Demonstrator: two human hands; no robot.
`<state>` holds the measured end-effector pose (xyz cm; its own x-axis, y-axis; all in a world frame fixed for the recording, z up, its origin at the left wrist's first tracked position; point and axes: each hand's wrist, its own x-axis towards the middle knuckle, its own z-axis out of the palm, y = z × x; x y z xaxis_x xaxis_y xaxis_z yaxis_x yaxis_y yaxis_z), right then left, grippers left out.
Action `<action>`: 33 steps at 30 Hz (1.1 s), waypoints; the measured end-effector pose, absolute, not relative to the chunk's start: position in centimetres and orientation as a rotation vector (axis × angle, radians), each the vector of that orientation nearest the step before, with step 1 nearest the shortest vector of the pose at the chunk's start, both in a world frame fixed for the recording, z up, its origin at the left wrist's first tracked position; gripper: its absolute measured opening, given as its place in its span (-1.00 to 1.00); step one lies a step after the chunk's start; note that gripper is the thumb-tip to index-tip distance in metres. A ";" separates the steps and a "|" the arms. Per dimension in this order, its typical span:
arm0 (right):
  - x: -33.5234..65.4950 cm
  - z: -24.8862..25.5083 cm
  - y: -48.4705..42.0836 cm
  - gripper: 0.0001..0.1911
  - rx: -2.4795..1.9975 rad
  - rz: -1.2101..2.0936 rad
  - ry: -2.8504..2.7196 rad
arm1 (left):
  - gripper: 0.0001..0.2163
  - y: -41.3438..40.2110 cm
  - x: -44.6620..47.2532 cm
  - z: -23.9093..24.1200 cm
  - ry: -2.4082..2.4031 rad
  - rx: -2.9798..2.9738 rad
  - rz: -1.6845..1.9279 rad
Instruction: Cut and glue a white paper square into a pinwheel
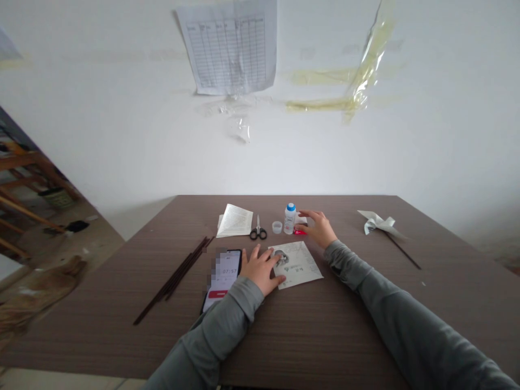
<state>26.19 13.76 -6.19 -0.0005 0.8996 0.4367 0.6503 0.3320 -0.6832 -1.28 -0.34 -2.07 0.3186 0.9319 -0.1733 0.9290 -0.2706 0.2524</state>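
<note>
My left hand (261, 270) rests with fingers spread, its fingertips on the left part of a square sheet of paper (303, 271) printed with a picture and writing. My right hand (320, 229) reaches over the far side of the table, thumb and fingers apart. Right at its fingertips lies a small red and white item (299, 229), its kind unclear and partly hidden. Beside that stands a white bottle (289, 221) with a blue cap. Whether the right thumb touches the red item I cannot tell.
A small translucent cup (277, 227), scissors (258, 231) and folded printed sheets (235, 221) lie at the back. Several dark sticks (179, 275) and a phone (222, 276) are on the left. A paper pinwheel (378, 223) on a stick lies at the right. A wall (260, 168) borders the table (317, 330).
</note>
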 end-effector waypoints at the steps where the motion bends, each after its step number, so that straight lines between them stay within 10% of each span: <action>1: 26.7 -6.3 13.3 -0.60 -1.387 0.352 -1.731 | -0.31 -0.4 -1.2 -1.9 1.675 2.278 0.019; 33: 29.2 -6.7 1.9 -0.81 -1.077 0.307 -2.483 | -0.49 -0.8 0.4 -3.3 1.711 2.340 0.163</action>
<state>29.15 1.92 -6.70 -0.6147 0.7358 0.2843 0.6443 0.6763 -0.3570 0.43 -0.80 -3.34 0.3090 0.9498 -0.0499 0.9233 -0.2870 0.2552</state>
